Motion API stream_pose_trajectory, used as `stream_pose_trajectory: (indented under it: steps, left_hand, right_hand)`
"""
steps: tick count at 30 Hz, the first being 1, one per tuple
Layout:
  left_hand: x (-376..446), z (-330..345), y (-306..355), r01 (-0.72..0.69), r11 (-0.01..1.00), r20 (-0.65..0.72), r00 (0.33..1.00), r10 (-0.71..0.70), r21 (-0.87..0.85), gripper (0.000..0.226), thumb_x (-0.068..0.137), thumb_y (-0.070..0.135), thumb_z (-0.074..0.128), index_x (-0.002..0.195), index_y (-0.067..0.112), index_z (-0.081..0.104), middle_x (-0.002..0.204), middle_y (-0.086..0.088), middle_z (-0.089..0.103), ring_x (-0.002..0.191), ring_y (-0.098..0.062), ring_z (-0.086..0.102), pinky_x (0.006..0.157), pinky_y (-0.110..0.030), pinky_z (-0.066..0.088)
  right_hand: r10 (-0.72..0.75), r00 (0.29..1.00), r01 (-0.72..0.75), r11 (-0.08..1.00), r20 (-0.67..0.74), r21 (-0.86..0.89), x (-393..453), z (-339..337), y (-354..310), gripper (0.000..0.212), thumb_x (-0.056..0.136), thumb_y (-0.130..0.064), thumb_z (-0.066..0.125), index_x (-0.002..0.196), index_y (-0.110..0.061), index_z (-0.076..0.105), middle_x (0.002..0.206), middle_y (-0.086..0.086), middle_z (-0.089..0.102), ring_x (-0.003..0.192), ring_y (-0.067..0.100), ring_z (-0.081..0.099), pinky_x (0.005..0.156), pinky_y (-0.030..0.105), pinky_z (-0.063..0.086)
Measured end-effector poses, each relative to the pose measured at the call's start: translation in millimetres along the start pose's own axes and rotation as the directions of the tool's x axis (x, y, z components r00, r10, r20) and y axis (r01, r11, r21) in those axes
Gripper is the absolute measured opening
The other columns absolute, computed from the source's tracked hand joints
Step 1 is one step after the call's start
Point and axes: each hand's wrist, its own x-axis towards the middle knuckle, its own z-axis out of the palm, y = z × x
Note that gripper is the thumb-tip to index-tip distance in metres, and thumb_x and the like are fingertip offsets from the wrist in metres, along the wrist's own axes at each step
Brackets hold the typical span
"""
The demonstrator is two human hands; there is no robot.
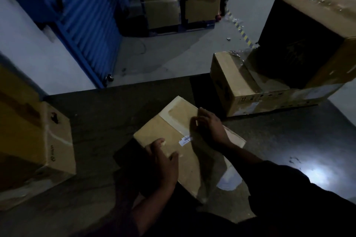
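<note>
L hand point(163, 159) flat, R hand point(210, 127) fingers curled, pinch unclear, on box point(167, 127), long axis far-left to near-right.

We note dark table point(96, 121). On it: centre box point(171, 131), skewed to table edge; left box point(28, 136) at left side; right box point(240, 86) at far right; white sheet point(230, 181) against centre box's right side.

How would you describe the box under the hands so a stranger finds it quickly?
On the dark table, between a large carton at left and stacked cartons at right, lies a flatter cardboard box. Only it has the left hand and right hand on it and a white label.
</note>
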Motion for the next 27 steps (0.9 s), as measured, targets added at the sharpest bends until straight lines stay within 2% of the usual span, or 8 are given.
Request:
stream_pose_trajectory:
  steps: [2, 4, 6, 11, 14, 18, 22, 27]
  left_hand:
    - [12, 1, 1, -0.078, 0.996, -0.001, 0.997, 0.079, 0.050, 0.068, 0.065, 0.013, 0.085, 0.118, 0.033, 0.047, 0.125, -0.001, 0.042, 0.113, -0.030, 0.051, 0.094, -0.055, 0.046]
    - [25, 2, 5, -0.145, 0.978, 0.000, 0.989, 0.147, 0.151, 0.062, 0.065, 0.019, 0.086, 0.117, 0.026, 0.052, 0.118, -0.004, 0.051, 0.107, -0.030, 0.050, 0.092, -0.053, 0.044]
    - [41, 3, 9, -0.210, 0.935, 0.030, 0.977, 0.210, 0.287, 0.051, 0.070, 0.028, 0.083, 0.113, 0.023, 0.057, 0.112, -0.005, 0.056, 0.103, -0.030, 0.050, 0.091, -0.049, 0.040]
    - [63, 10, 11, -0.305, 0.842, 0.091, 0.951, 0.296, 0.446, 0.023, 0.082, 0.036, 0.071, 0.098, 0.022, 0.061, 0.103, -0.004, 0.058, 0.097, -0.027, 0.055, 0.088, -0.043, 0.040]
    - [62, 12, 8, -0.315, 0.839, 0.089, 0.947, 0.308, 0.444, 0.021, 0.082, 0.035, 0.070, 0.096, 0.023, 0.059, 0.099, -0.002, 0.057, 0.094, -0.023, 0.055, 0.086, -0.043, 0.043]
    - [62, 10, 7, -0.337, 0.822, 0.076, 0.937, 0.341, 0.459, 0.018, 0.084, 0.035, 0.068, 0.093, 0.023, 0.058, 0.095, 0.000, 0.057, 0.090, -0.021, 0.054, 0.082, -0.041, 0.044]
    - [60, 11, 10, -0.328, 0.827, 0.063, 0.939, 0.338, 0.457, 0.017, 0.083, 0.032, 0.071, 0.091, 0.022, 0.059, 0.094, 0.000, 0.058, 0.090, -0.021, 0.054, 0.083, -0.039, 0.040]
    - [60, 11, 8, -0.333, 0.825, 0.067, 0.938, 0.341, 0.457, 0.018, 0.083, 0.033, 0.071, 0.092, 0.023, 0.059, 0.094, 0.001, 0.058, 0.090, -0.020, 0.054, 0.083, -0.040, 0.041]
  right_hand:
    - [0.042, 0.995, -0.036, 0.997, -0.087, 0.068, -19, 7, -1, 0.037, 0.083, -0.022, 0.069, 0.119, -0.016, 0.062, 0.136, 0.013, 0.053, 0.129, 0.029, 0.046, 0.109, 0.042, 0.033]
    - [0.081, 0.987, -0.079, 0.997, -0.136, 0.016, -38, 18, -3, 0.034, 0.083, -0.035, 0.066, 0.115, -0.024, 0.062, 0.131, 0.004, 0.056, 0.123, 0.020, 0.049, 0.107, 0.033, 0.031]
    - [0.117, 0.984, -0.124, 0.991, -0.137, -0.041, -49, 25, -8, 0.025, 0.086, -0.037, 0.063, 0.108, -0.027, 0.067, 0.125, -0.004, 0.058, 0.116, 0.015, 0.049, 0.099, 0.025, 0.033]
    - [0.134, 0.991, -0.136, 0.988, -0.027, -0.075, -46, 31, -8, 0.032, 0.084, -0.036, 0.065, 0.115, -0.031, 0.063, 0.127, -0.004, 0.053, 0.119, 0.020, 0.043, 0.093, 0.035, 0.034]
    - [0.128, 0.992, -0.125, 0.981, 0.008, -0.150, -38, 35, -10, 0.034, 0.083, -0.045, 0.062, 0.117, -0.041, 0.059, 0.124, -0.008, 0.048, 0.116, 0.017, 0.039, 0.089, 0.034, 0.032]
    - [0.121, 0.993, -0.119, 0.983, 0.003, -0.138, -36, 36, -9, 0.026, 0.086, -0.046, 0.054, 0.109, -0.038, 0.063, 0.121, -0.004, 0.052, 0.113, 0.021, 0.042, 0.086, 0.033, 0.029]
    - [0.156, 0.988, -0.157, 0.980, -0.017, -0.119, -33, 38, -9, 0.022, 0.086, -0.040, 0.061, 0.107, -0.037, 0.063, 0.120, -0.004, 0.052, 0.113, 0.021, 0.043, 0.083, 0.031, 0.024]
    - [0.196, 0.980, -0.196, 0.971, -0.014, -0.135, -29, 39, -13, 0.021, 0.086, -0.045, 0.060, 0.106, -0.041, 0.063, 0.119, -0.007, 0.051, 0.111, 0.018, 0.042, 0.086, 0.033, 0.030]
